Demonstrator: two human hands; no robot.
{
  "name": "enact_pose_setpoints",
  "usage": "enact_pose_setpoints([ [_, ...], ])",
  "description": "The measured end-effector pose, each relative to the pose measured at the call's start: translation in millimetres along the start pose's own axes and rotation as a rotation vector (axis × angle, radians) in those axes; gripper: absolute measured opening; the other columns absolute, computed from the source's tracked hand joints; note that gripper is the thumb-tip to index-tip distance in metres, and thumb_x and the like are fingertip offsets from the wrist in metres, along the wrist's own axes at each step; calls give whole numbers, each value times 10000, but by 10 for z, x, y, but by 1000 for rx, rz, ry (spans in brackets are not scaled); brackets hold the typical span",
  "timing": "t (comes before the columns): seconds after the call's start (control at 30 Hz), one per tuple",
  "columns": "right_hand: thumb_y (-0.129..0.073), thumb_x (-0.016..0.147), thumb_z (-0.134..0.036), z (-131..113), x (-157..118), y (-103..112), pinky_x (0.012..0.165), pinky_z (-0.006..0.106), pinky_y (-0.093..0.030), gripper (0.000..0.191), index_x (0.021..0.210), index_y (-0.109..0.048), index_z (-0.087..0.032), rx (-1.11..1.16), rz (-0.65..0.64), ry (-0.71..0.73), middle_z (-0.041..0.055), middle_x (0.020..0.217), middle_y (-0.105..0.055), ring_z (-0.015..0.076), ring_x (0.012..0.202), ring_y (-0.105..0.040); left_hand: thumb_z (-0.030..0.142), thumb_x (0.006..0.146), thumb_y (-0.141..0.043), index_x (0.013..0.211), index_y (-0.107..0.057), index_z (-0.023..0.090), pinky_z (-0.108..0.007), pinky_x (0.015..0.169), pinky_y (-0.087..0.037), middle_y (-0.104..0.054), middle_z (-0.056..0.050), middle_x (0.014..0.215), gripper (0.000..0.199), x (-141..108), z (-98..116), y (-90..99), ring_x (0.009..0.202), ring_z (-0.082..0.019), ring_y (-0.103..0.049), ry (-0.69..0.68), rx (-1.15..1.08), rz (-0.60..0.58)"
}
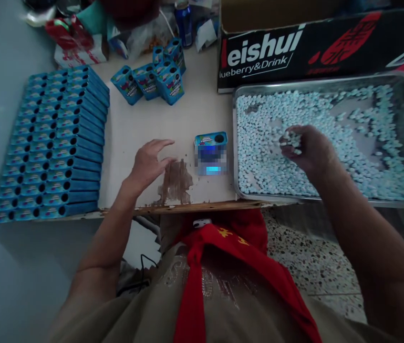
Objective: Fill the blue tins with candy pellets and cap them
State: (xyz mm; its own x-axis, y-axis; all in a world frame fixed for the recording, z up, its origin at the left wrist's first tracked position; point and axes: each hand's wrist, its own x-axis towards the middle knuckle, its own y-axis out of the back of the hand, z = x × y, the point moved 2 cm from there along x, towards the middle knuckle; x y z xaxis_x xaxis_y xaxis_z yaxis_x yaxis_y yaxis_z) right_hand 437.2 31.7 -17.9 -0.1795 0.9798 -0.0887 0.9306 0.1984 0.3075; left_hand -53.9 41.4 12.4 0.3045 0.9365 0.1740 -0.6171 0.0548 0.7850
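My right hand (pixel 307 146) is over the metal tray (pixel 235 143) at the right, its fingers closed round several of the pale blue candies (pixel 266 138) that cover much of the tray. My left hand (pixel 150 159) hovers over the worn tabletop (pixel 144 124), fingers apart and curved, holding nothing. Between my hands a blue packet (pixel 211 139) lies on a small scale with a lit display (pixel 212 169); part of it is blurred out.
Rows of blue packets (pixel 58 143) stand stacked at the left. Several loose packets (pixel 146 81) stand at the back, near a blue can (pixel 183 24) and plastic bags. A large black carton (pixel 309 52) stands behind the tray.
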Motion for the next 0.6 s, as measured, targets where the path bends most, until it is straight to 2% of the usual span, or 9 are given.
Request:
enact_pose_setpoints([
  [0.13,-721,864,-845,-100,-28,-4,655,386,-223,531,822,-517,-357,217,133,-222,5,754,-552,200,689,-195,328,834,-1067,1538,-790,292,-526,1293,-619,-871,-106,1415,758,35,73,-259,1367,-351,-826,42,-267,20],
  [0.2,-768,847,-882,-149,-34,-101,663,390,-252,581,804,-522,-358,209,211,-226,-2,707,-513,201,684,-228,396,811,-1109,1600,-727,299,-538,1300,-608,-863,-115,1433,882,57,141,-374,1400,-350,-811,62,-340,28],
  [0.27,-786,900,-893,-192,-27,-217,698,408,-323,582,825,-586,-352,79,259,-174,4,698,-523,218,703,-336,413,797,-1131,1616,-690,309,-549,1280,-615,-853,-125,1456,935,83,199,-473,1419,-355,-800,74,-380,35],
  [0.37,-783,1013,-781,-226,9,-354,758,418,-406,478,938,-698,-316,-103,201,-122,10,753,-568,230,765,-464,324,813,-1118,1582,-701,324,-562,1260,-617,-852,-120,1458,875,106,245,-574,1422,-359,-797,75,-401,24],
  [0.43,-774,1033,-691,-213,40,-378,742,398,-403,422,970,-710,-278,-130,161,-150,2,758,-563,208,754,-478,248,827,-1089,1558,-721,324,-566,1261,-612,-856,-111,1449,822,103,254,-601,1419,-353,-798,76,-415,21],
  [0.53,-868,927,-560,-177,73,-333,680,378,-341,355,961,-703,-248,-82,149,-226,-27,702,-526,170,687,-444,193,835,-1066,1548,-737,309,-553,1250,-616,-861,-110,1430,794,79,257,-609,1397,-340,-804,77,-449,27],
  [0.6,-903,847,-485,-178,82,-301,639,366,-292,333,952,-692,-251,35,108,-271,-31,704,-552,148,641,-407,187,832,-1068,1554,-737,309,-539,1240,-623,-861,-108,1427,803,74,270,-633,1388,-334,-806,75,-468,20],
])
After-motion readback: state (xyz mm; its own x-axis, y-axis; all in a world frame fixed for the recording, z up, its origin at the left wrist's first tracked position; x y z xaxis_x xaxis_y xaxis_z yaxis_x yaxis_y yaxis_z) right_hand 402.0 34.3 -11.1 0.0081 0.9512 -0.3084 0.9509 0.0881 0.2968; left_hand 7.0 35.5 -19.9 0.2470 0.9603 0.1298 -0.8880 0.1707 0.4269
